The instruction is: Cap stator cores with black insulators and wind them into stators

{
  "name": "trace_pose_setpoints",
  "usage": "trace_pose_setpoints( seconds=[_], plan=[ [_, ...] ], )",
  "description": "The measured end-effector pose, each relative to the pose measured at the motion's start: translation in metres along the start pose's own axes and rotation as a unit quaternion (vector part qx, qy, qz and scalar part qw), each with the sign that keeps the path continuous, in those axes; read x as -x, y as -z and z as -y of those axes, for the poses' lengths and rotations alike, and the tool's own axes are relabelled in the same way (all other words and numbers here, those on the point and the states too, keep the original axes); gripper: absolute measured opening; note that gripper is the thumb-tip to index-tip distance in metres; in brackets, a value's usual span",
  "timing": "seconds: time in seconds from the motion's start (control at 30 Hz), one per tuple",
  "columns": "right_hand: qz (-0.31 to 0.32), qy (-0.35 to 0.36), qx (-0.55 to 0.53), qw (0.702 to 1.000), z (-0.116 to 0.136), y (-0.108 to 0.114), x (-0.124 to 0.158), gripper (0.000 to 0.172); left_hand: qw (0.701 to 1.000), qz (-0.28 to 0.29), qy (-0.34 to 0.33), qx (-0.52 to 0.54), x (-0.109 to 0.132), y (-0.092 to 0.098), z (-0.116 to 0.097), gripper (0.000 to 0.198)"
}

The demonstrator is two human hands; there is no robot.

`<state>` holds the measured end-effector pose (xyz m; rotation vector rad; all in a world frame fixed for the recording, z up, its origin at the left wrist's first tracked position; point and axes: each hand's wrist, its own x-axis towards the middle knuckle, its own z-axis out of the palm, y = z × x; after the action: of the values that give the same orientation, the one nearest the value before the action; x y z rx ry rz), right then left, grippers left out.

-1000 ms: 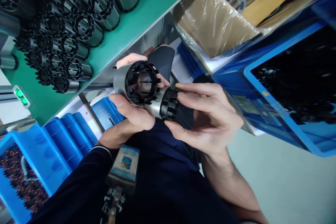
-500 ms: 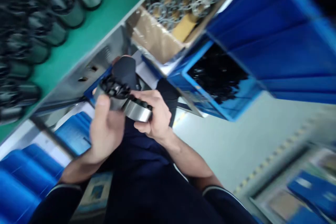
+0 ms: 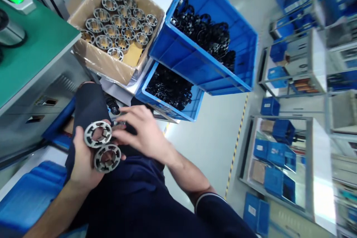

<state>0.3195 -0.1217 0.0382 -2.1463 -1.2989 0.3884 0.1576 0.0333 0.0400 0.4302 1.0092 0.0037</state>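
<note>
My left hand [image 3: 85, 161] is wrapped round two slotted metal stator cores, held side by side over my lap. The upper stator core [image 3: 88, 140] and the lower stator core [image 3: 97, 161] both turn their open, toothed ends up towards me. Just right of them is my right hand [image 3: 142, 130], its fingers apart and its fingertips close to the upper core. Whether those fingertips touch the core I cannot tell. Behind my hands, a cardboard box [image 3: 107, 67] holds several similar stator cores standing in rows.
A large blue crate [image 3: 195, 57] with black parts stands right of the box. Below it is a smaller blue crate [image 3: 198, 104], also with black parts. The green worktop [image 3: 41, 50] edges in at left. Shelving [image 3: 309, 156] with blue bins stands far right.
My view has swung right, over the box and crates. The right hand has released the metal piece it held; both cores are now in my left hand, with bare metal ends showing instead of black parts.
</note>
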Motion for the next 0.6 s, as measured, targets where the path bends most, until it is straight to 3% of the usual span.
trace_pose_setpoints(
  seconds=[0.07, 0.17, 0.23, 0.33, 0.43, 0.5, 0.6],
  plan=[
    [0.035, -0.067, 0.073, 0.994, -0.042, 0.042, 0.006, 0.028, 0.997, -0.017, 0.067, -0.016, -0.002, -0.003, 0.008, 0.057],
    [0.077, -0.128, 0.141, 0.979, -0.115, 0.099, 0.018, 0.051, 0.994, -0.051, 0.086, -0.045, -0.004, -0.003, 0.018, 0.061],
    [0.122, -0.157, 0.175, 0.964, -0.156, 0.119, 0.025, 0.058, 0.991, -0.069, 0.091, -0.063, -0.006, 0.001, 0.022, 0.063],
    [0.190, -0.150, 0.183, 0.953, -0.193, 0.119, 0.028, 0.056, 0.988, -0.075, 0.108, -0.083, -0.009, 0.009, 0.022, 0.061],
    [0.207, -0.119, 0.172, 0.956, -0.207, 0.111, 0.025, 0.043, 0.988, -0.053, 0.108, -0.095, -0.009, 0.012, 0.020, 0.056],
    [0.180, -0.110, 0.165, 0.964, -0.210, 0.113, 0.024, 0.037, 0.989, -0.042, 0.097, -0.101, -0.007, 0.012, 0.017, 0.059],
    [0.089, -0.114, 0.154, 0.978, -0.213, 0.125, 0.023, 0.038, 0.991, -0.061, 0.070, -0.099, -0.007, 0.010, 0.015, 0.065]
  ],
)
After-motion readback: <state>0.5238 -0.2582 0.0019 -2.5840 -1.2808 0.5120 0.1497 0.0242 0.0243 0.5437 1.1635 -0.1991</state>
